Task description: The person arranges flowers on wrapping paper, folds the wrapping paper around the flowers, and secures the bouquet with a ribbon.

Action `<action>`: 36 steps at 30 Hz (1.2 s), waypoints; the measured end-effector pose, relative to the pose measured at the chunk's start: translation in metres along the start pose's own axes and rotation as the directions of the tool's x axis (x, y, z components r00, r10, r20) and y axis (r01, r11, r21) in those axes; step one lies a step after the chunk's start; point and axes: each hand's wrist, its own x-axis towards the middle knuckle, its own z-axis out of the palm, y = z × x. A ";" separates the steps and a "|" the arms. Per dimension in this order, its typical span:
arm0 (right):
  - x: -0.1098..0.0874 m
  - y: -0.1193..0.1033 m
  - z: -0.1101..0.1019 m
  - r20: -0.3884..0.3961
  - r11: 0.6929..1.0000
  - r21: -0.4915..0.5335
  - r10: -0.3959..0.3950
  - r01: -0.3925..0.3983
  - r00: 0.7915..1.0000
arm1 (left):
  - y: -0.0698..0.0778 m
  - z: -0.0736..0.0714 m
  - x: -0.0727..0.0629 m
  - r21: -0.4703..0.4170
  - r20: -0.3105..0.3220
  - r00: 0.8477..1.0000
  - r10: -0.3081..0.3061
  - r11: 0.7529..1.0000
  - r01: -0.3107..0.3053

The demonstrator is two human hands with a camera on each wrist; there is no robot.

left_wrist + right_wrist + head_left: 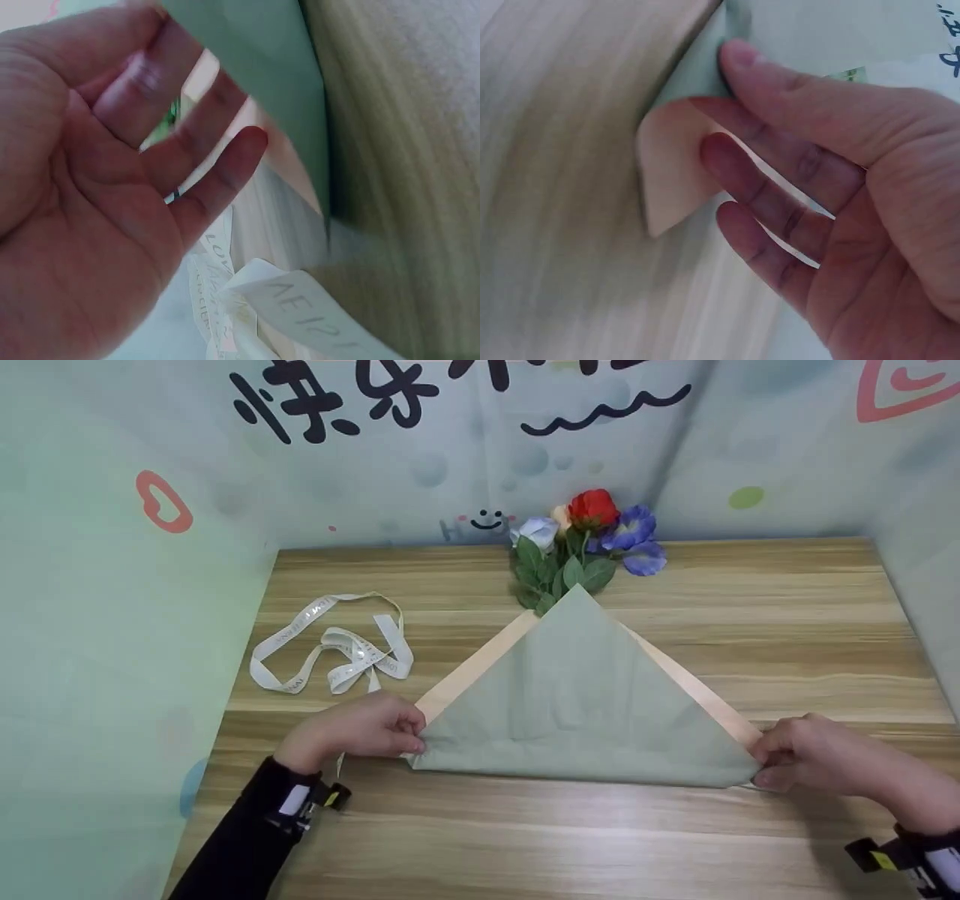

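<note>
A sheet of wrapping paper [577,697], green on one face and peach on the other, lies folded into a wide triangle with its peak pointing away from me. My left hand [367,724] pinches the left corner between thumb and fingers. At the opposite corner, my right hand [825,754] pinches the paper too; the right wrist view shows thumb and index finger on its curled edge, with a peach flap below. Peach strips show along both slanted sides. Just beyond the peak lie artificial flowers [592,510] in red, purple and pale tones, their stems hidden by the paper.
A loose white printed ribbon [360,652] lies in loops on the wooden table [787,615], behind my left hand. Printed fabric [480,450] closes off the back, and fabric walls stand at the left and right sides.
</note>
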 end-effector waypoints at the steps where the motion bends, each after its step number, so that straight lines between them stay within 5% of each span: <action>1: 0.000 0.001 0.000 0.028 0.999 0.032 0.021 -0.022 0.999 | 0.000 0.000 0.000 0.005 -0.001 1.000 -0.001 1.000 0.001; 9: 0.003 0.003 -0.004 0.185 0.979 0.143 0.121 -0.148 0.975 | -0.001 0.001 0.001 0.061 0.015 1.000 -0.012 0.998 0.011; 15: 0.005 0.006 -0.004 0.174 0.979 0.193 0.028 -0.062 0.984 | 0.004 0.002 0.003 0.105 0.001 0.999 -0.037 0.994 0.036; 19: 0.002 0.011 -0.005 0.155 0.954 0.300 -0.042 -0.006 0.987 | 0.010 0.003 0.005 0.144 -0.025 0.999 -0.026 0.989 0.029; 26: -0.003 0.018 -0.005 0.218 0.911 0.408 -0.042 -0.052 0.975 | 0.010 0.007 0.008 0.166 -0.003 1.000 -0.014 0.986 0.014; 36: -0.010 0.014 -0.004 0.240 0.924 0.381 -0.059 -0.038 0.969 | 0.015 0.009 0.005 0.176 -0.002 0.999 -0.034 0.984 0.034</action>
